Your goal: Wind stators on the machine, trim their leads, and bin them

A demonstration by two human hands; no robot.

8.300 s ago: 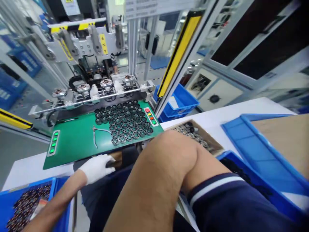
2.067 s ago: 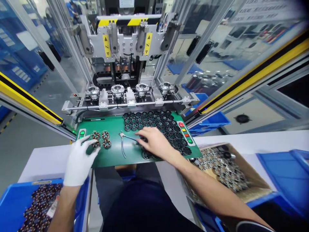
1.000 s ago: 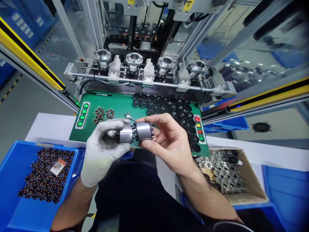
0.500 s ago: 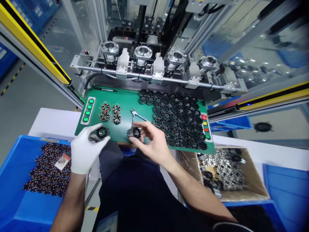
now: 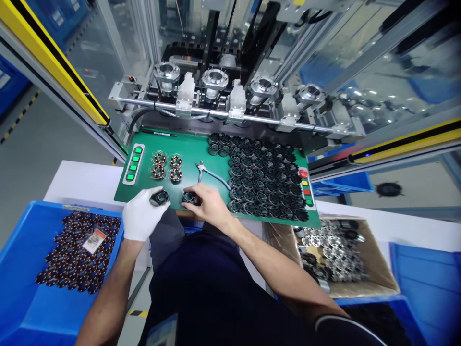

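Note:
My gloved left hand (image 5: 141, 215) grips a short black cylindrical part (image 5: 162, 196) between thumb and fingers near the front edge of the green work surface (image 5: 192, 144). In my bare right hand (image 5: 211, 205) is a similar black ring-shaped part (image 5: 188, 197), held at the same edge. The two parts are apart, with their open ends visible. Just beyond my hands sit several copper-wound stator coils (image 5: 175, 176). Side cutters (image 5: 202, 168) with blue-grey handles lie beside my right hand. To the right stand rows of black cylindrical parts (image 5: 257, 185).
Metal ring fixtures (image 5: 215, 77) line a rail behind the surface. Green buttons (image 5: 133, 167) are at the left, a red button (image 5: 303, 173) at the right. A blue bin (image 5: 43, 312) holds wound cores; a cardboard box (image 5: 378, 269) holds metal parts. A pen (image 5: 158, 132) lies at the back.
My left hand has moved right with its black part, and my right hand has moved left with its own. The parts are closer together, and the one on the right has turned its opening upward.

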